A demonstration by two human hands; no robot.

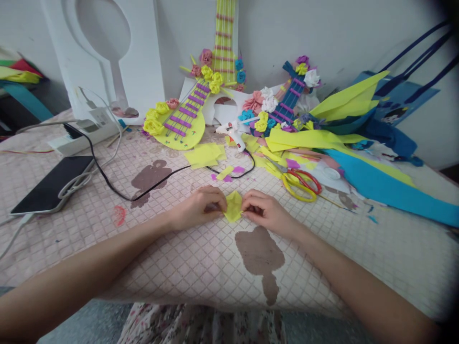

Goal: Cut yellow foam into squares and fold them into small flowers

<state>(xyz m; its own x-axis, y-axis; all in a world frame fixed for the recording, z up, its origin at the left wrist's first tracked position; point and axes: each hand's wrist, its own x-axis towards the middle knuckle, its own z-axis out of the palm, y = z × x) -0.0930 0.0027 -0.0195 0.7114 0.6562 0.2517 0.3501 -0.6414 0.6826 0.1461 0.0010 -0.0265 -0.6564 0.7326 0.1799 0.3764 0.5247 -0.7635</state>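
A small yellow paper piece (234,206) is held between my two hands, just above the quilted tablecloth. My left hand (202,205) pinches its left edge, fingers curled in. On the opposite edge, my right hand (263,210) is closed in a similar pinch. Beyond the hands lie a stack of yellow paper squares (204,155) and a loose yellow strip (224,172) with purple scraps. A white hot glue gun (231,134) rests behind them, its black cord looping over the table. Scissors (299,185) with yellow and red handles lie to the right.
Two paper guitars, one yellow (186,124) and one blue (289,102), lean at the back among paper flowers. Yellow and blue paper sheets (387,179) spread at right. A tablet (53,184) with cables and a power strip (86,131) occupy the left.
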